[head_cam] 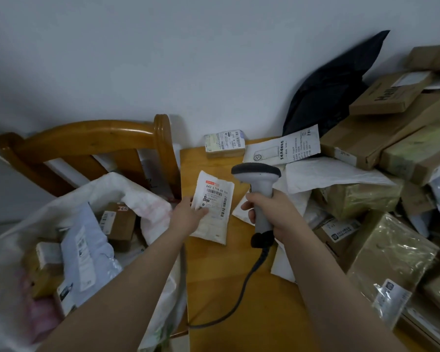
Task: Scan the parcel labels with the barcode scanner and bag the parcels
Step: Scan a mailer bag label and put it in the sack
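Observation:
My left hand (188, 214) pinches a small white padded parcel (215, 224) at its left edge, label side up, over the wooden table (239, 301). My right hand (269, 212) grips the handle of a grey barcode scanner (258, 179), held upright just right of the parcel with its head above the parcel's top right corner. The scanner's cable (241, 288) trails down across the table. A large white sack (15, 250) stands open at the left, with several parcels inside.
A heap of cardboard boxes (391, 252) and white mailers (328, 174) fills the right side of the table. A small labelled box (224, 144) sits at the far edge by the wall. A wooden chair (87, 141) stands behind the sack. A dark bag (328, 92) leans on the wall.

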